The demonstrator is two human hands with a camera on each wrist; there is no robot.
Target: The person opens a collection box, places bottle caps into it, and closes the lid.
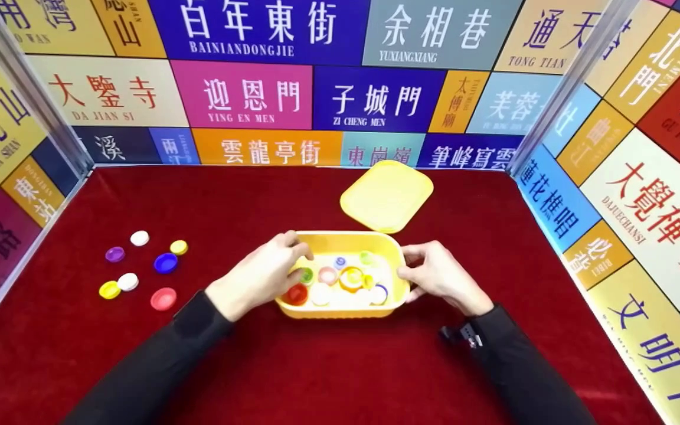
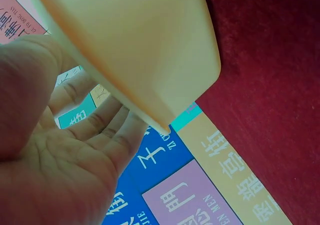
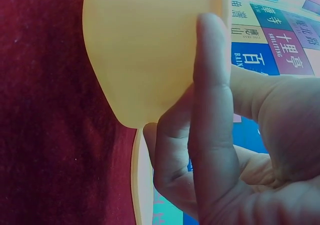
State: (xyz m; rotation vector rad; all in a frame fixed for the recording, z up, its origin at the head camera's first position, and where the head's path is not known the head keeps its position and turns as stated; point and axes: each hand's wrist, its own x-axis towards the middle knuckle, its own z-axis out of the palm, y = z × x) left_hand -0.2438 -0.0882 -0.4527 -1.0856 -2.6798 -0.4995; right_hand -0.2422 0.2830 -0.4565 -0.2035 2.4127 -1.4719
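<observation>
A yellow plastic box (image 1: 340,313) stands on the red cloth with several coloured bottle caps inside, among them a red cap (image 1: 297,294), a green cap (image 1: 306,275) and a yellow cap (image 1: 352,278). My left hand (image 1: 266,271) reaches over the box's left end, fingers bent loosely and spread apart above the caps. In the left wrist view the box wall hides its fingertips, and no cap shows in that hand (image 2: 75,135). At the opposite end my right hand (image 1: 443,274) grips the rim between thumb and fingers; its index finger (image 3: 212,75) lies along the outer wall.
Behind the box lies a yellow lid (image 1: 387,198), flat on the red cloth (image 1: 340,372). Several loose caps are scattered to the left, including a blue cap (image 1: 166,263) and a pink-red cap (image 1: 163,298). Printed panels (image 1: 239,94) wall the table in at the back and sides.
</observation>
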